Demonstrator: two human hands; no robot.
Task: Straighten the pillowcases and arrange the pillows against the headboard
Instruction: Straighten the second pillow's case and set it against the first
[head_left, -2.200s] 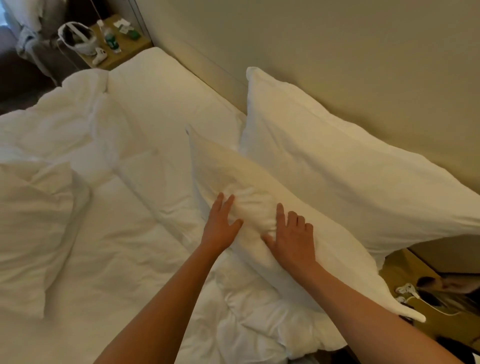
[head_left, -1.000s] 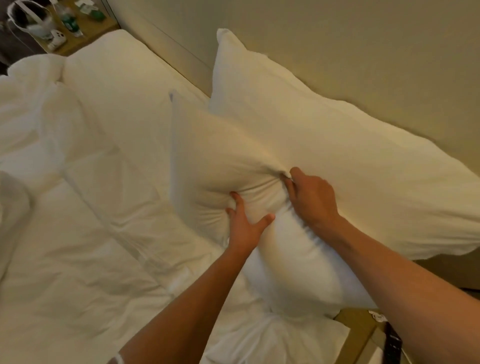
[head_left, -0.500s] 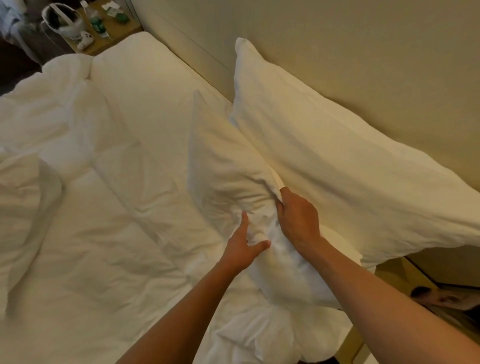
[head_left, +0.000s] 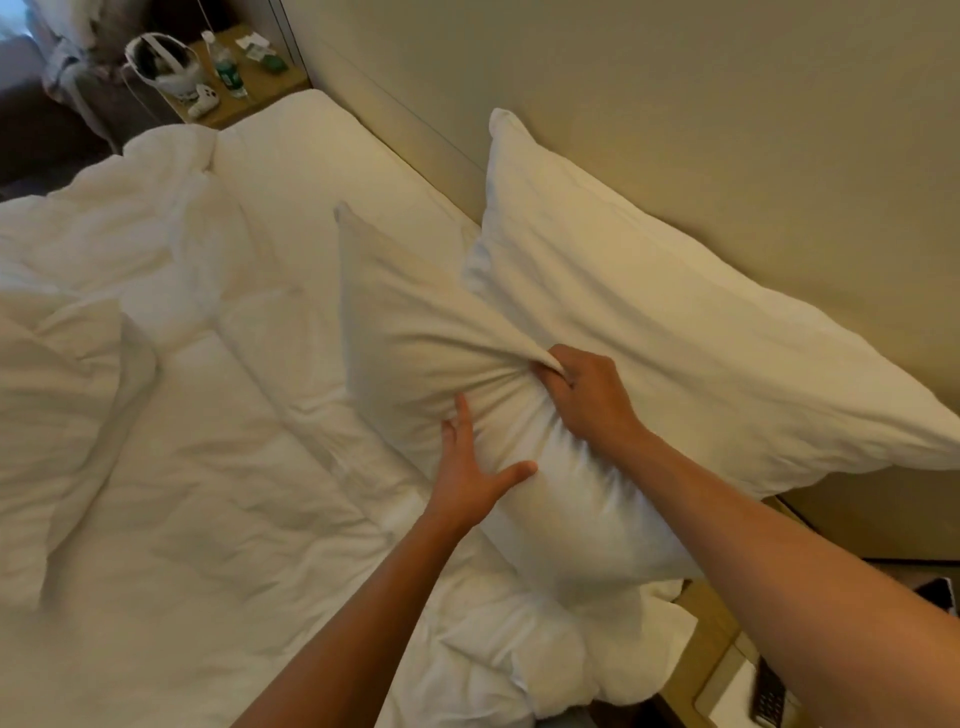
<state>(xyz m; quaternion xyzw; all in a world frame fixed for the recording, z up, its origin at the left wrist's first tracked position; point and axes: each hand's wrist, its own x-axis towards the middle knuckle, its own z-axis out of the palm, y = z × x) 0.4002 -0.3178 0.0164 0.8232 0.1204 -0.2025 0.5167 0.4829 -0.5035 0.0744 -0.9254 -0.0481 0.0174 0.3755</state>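
The right hand (head_left: 587, 400) has its fingers (head_left: 553, 371) bunched tight on the front pillow's (head_left: 415, 332) case while the left hand (head_left: 467, 467) presses open and flat below, so pulling the slack evenly should smooth it before leaning it on the back pillow (head_left: 675, 322) against the headboard (head_left: 675, 130); no writing is legible.

A plain beige wall (head_left: 675, 104) fills the upper right of the frame, lit in warm, dim yellow light. The bed (head_left: 311, 171) runs along it, its white sheet bare beside the wall and a rumpled white duvet (head_left: 156, 467) spread over the left half. In the upper left corner stands a wooden nightstand (head_left: 260, 88) carrying a green-labelled bottle (head_left: 224, 65), a white headset (head_left: 161, 65), a small white controller (head_left: 205, 101) and some small packets. At lower right a second wooden surface (head_left: 706, 644) holds a dark remote (head_left: 768, 693).
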